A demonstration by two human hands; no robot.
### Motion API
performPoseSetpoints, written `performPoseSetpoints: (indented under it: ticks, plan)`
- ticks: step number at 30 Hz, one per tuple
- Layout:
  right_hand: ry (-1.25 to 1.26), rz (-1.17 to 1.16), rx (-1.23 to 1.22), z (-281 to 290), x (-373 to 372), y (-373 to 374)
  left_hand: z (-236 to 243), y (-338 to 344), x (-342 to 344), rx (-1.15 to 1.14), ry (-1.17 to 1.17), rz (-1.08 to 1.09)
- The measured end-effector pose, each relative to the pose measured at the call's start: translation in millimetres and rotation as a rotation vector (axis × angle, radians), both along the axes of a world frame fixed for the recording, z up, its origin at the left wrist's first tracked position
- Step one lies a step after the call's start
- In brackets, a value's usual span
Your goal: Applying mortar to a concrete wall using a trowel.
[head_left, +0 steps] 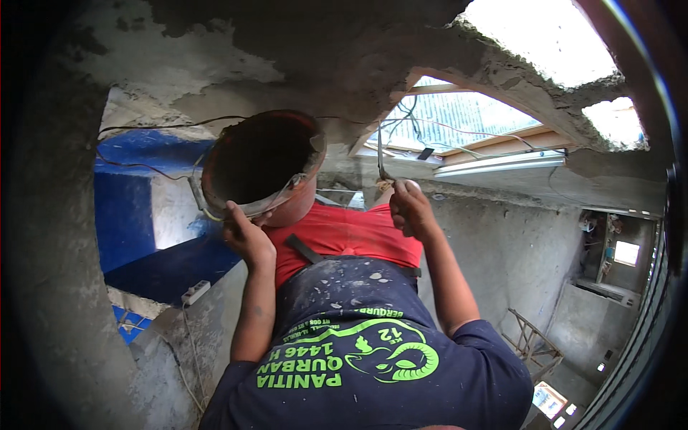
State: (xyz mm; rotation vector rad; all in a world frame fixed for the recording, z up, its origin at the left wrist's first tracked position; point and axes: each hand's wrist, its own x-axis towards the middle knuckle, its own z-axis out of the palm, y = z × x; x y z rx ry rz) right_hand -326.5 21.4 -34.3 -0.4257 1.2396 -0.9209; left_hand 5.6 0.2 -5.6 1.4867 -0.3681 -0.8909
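Observation:
My left hand [249,238] grips the near rim of a reddish bucket [297,206], its thumb over the edge. The bucket is tilted so that its mouth faces me; grey crust coats the rim, and the inside is too dark to make out any contents. A wire handle with a pale grip [195,192] hangs at its left side. To the right of the bucket, my right hand [412,208] is closed round the handle of a trowel [380,154]. The thin blade is seen nearly edge-on, pointing away from me, apart from the bucket.
Rough plastered wall [494,251] surrounds me. Ahead right is an opening with loose cables and a white tube lamp [502,163]. At left, a dark blue ledge [172,269] carries a white power strip [195,292]. A wooden frame [532,340] stands lower right.

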Motion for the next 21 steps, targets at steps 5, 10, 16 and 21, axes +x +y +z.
performPoseSetpoints:
  ticks: [5,10,16,21]
  plan:
    - [0.298,0.339,-0.259,4.7,-9.8,-61.5,5.5,9.7,-2.9,-0.024,0.001,0.025]
    - [0.76,0.561,-0.369,56.1,-9.1,-130.3,12.5,17.2,-11.5,-0.013,-0.023,-0.026]
    - [0.781,0.899,-0.329,55.7,-16.8,-185.4,3.9,30.8,-4.4,-0.056,-0.042,-0.076]
    - [0.851,1.069,-0.561,98.3,-9.1,-183.0,-23.1,40.0,11.0,-0.059,-0.214,-0.093]
